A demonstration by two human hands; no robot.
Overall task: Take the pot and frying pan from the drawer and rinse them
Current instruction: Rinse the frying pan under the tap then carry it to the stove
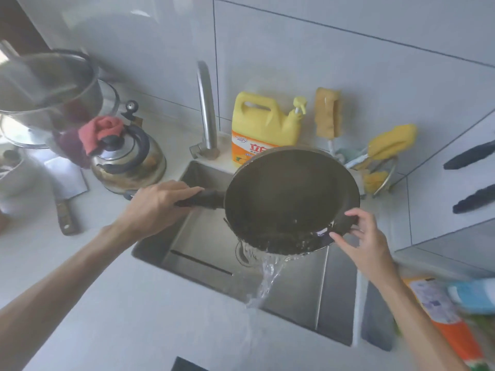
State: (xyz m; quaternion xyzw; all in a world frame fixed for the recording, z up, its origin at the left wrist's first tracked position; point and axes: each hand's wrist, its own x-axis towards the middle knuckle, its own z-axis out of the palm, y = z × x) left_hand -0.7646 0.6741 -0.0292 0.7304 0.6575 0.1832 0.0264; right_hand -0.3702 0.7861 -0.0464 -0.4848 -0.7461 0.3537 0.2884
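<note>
dark, round, non-stick metal frying pan [292,199] was held tilted over the stainless steel sink [203,236], its low rim at six o'clock, from which a stream of water [267,279] poured into the basin. the left hand [158,204] gripped the black straight handle [203,199] at nine o'clock of the pan, fingers curled round it with the index finger laid along the top. the right hand [361,245] steadied the rim at four o'clock, thumb and fingertips pinching the wet edge, the other fingers spread apart. the steel pot [48,87] stood on the counter at ten o'clock of the sink, blurred, behind a steel kettle [128,159] draped with a red cloth [101,132]. a curved steel tap [206,108] and a yellow detergent jug [262,124] stood at twelve o'clock.

handling, as judged: the pan looked rigid and moderately heavy, more so with water inside; its wet rim was probably slippery. the handle offered the secure hold, while the rim served only for guidance. the shifting water would likely pull the low side down.
</note>
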